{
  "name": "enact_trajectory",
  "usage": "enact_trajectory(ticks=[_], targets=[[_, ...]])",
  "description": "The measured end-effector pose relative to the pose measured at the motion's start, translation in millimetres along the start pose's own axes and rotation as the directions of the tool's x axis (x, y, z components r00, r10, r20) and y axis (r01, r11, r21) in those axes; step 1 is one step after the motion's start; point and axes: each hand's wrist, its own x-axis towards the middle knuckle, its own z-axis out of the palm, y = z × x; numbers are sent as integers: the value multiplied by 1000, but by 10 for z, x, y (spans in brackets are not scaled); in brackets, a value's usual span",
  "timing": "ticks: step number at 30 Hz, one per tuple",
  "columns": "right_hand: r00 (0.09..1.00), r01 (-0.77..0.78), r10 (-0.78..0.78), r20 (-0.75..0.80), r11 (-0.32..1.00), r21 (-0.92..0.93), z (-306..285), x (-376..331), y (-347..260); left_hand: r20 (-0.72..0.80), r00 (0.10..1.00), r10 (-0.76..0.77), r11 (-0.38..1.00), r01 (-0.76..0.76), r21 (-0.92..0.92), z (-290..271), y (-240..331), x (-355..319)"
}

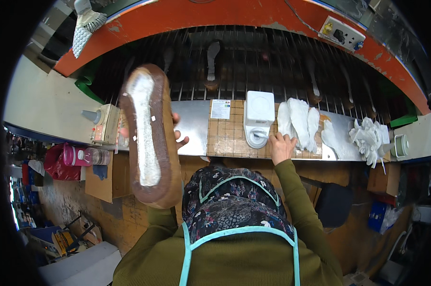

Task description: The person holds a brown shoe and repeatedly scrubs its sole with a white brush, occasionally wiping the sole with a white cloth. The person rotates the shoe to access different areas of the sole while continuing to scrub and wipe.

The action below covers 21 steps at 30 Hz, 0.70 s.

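Observation:
My left hand [177, 135] holds up a brown lasted shoe upper [170, 143], bottom side facing me. A whitish strip [141, 119] runs down its middle, with small white specks on the brown around it. My fingers wrap its far side and are partly hidden. My right hand [282, 147] is closed at the front of a white box-shaped pot [260, 108] with a round cup [258, 137]. A slim pale piece seems to run from the cup to my fingertips; its kind cannot be made out. White sole-shaped pieces [299, 121] lie beside this hand.
Behind the metal bench [189, 121] is a rack of bars [253, 57] with several shoe bottoms, under an orange frame [201, 16]. A gridded board [225, 138] lies on the bench. Crumpled white pieces [368, 138] and a white container [400, 145] stand right; a carton [106, 123] stands left.

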Motion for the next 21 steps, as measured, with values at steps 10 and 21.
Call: enact_trajectory(ticks=[10,21], targets=[[744,-650,251,619,484,585,94,-163,406,-348,931,111,988,-67,137,-138,-446,-59],[954,1,225,-201,664,747,-1545,768,-314,-429,896,112,914,77,399,-414,-754,472]])
